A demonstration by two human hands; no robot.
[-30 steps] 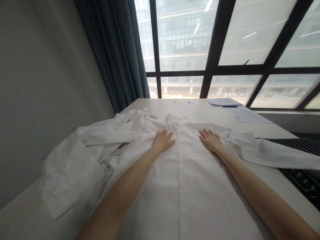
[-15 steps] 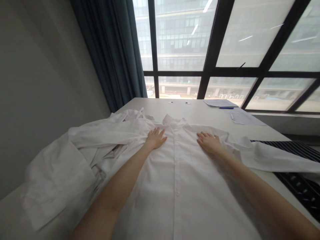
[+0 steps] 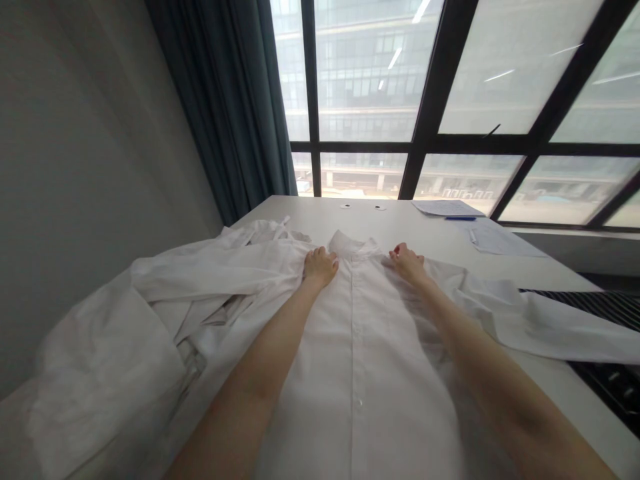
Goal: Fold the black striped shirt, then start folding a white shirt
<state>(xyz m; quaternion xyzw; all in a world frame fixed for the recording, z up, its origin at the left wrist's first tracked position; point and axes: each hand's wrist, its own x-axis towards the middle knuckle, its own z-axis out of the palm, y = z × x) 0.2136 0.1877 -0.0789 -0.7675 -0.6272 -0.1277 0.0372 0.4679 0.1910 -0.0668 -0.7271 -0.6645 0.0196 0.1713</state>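
A white button-up shirt (image 3: 340, 360) lies front side up, its collar (image 3: 353, 245) toward the window and its button placket running down the middle. My left hand (image 3: 321, 267) is closed on the cloth at the shoulder just left of the collar, fingers curled over. On the other side of the collar, my right hand (image 3: 407, 263) pinches the shirt at the opposite shoulder seam. One sleeve (image 3: 565, 327) stretches out to the right, over the table edge area.
More crumpled white clothing (image 3: 110, 353) is heaped at the left. Papers (image 3: 500, 237) and a blue pen (image 3: 460, 219) lie on the white table (image 3: 320, 213) at the far right. Black striped fabric (image 3: 605, 307) sits at the right. A dark curtain (image 3: 245, 113) hangs by the window.
Both hands have slid up toward the collar, and their flat, spread fingers have curled onto the shirt's shoulders. The cloth at the right has drawn inward a little.
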